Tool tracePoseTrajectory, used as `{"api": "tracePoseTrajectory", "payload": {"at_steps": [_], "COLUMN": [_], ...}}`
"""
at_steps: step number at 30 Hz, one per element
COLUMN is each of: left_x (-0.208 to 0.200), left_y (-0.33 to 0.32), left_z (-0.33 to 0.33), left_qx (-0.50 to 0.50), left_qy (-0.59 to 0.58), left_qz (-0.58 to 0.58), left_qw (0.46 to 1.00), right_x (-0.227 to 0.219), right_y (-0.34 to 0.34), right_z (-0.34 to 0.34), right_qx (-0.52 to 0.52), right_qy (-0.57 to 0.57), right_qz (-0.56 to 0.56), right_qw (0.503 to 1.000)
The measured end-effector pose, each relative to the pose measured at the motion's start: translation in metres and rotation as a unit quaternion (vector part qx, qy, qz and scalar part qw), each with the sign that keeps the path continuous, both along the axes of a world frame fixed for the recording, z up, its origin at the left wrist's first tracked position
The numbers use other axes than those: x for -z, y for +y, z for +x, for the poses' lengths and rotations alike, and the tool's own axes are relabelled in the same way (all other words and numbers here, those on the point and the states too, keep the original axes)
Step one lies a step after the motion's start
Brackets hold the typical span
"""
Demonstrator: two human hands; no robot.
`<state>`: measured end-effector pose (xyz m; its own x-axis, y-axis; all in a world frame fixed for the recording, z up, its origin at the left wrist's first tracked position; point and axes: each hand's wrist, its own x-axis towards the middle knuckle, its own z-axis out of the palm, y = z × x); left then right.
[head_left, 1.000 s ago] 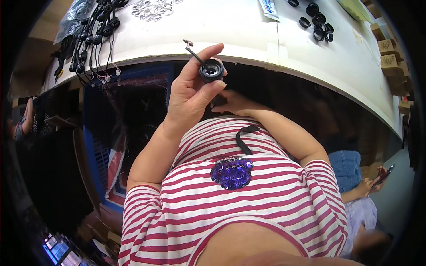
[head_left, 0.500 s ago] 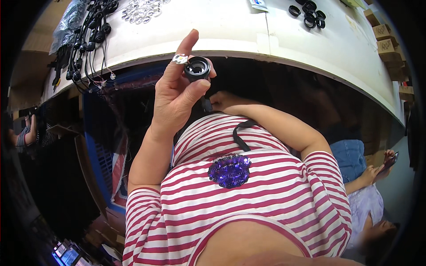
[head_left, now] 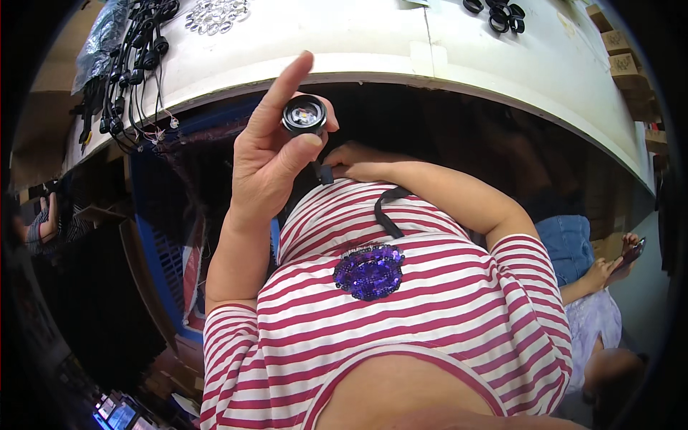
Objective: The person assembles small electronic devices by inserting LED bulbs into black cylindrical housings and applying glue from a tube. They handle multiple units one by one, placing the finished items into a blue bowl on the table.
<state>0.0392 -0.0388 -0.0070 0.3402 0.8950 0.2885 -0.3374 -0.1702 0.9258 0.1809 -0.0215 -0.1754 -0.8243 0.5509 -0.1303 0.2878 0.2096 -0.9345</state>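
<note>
My left hand (head_left: 269,154) is raised in front of the table edge and holds a small round black lamp housing (head_left: 304,115) between thumb and fingers. Its index finger points up, away from the housing. Inside the black ring sits a shiny silvery piece with a small yellow spot, like an LED. Below the housing a dark blocky piece (head_left: 326,174) shows beside my right hand (head_left: 355,161). That hand is curled low at my waist, its fingertips mostly hidden, and I cannot make out what it grips.
Across the white table (head_left: 373,43) lie black cables with sockets (head_left: 136,72), clear lenses (head_left: 215,16) and black rings (head_left: 506,17). A blue plastic crate (head_left: 161,244) stands below at the left. Cardboard boxes (head_left: 622,64) line the right side. Another person's hand (head_left: 600,274) holds a phone.
The silvery piece that stuck out beside my left index finger now sits within the black housing. My left hand has shifted slightly left. My right hand stays low at my waist.
</note>
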Motion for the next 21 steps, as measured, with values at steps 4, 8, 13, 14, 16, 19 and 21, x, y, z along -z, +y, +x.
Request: {"api": "tracePoseTrajectory", "payload": {"at_steps": [4,8,13,14,16,19,21], "left_x": [-0.004,-0.001,0.021,0.021,0.023,0.020,0.007], "left_y": [-0.006,0.000,0.007,0.007,0.008,0.006,0.000], "left_z": [-0.001,-0.013,-0.015,-0.013,-0.007,-0.009,-0.016], "left_qx": [0.029,0.011,-0.005,-0.018,-0.049,-0.011,0.031], "left_qy": [-0.026,0.067,-0.072,-0.094,-0.125,-0.085,-0.003], "left_qz": [-0.026,-0.015,0.011,-0.005,-0.042,-0.009,0.009], "left_qw": [0.999,0.998,0.997,0.995,0.990,0.996,0.999], "right_x": [0.019,-0.006,-0.028,-0.029,-0.030,-0.035,-0.049], "right_y": [-0.003,-0.002,-0.008,-0.011,-0.017,-0.008,-0.005], "right_z": [-0.004,0.003,0.013,0.010,0.002,0.005,0.010], "right_qx": [0.022,0.100,0.155,0.171,0.194,0.197,0.179], "right_qy": [0.007,-0.067,-0.010,0.021,0.076,0.061,0.065], "right_qz": [0.024,-0.050,0.007,0.023,-0.041,-0.189,-0.236], "right_qw": [0.999,0.991,0.988,0.985,0.977,0.960,0.953]}}
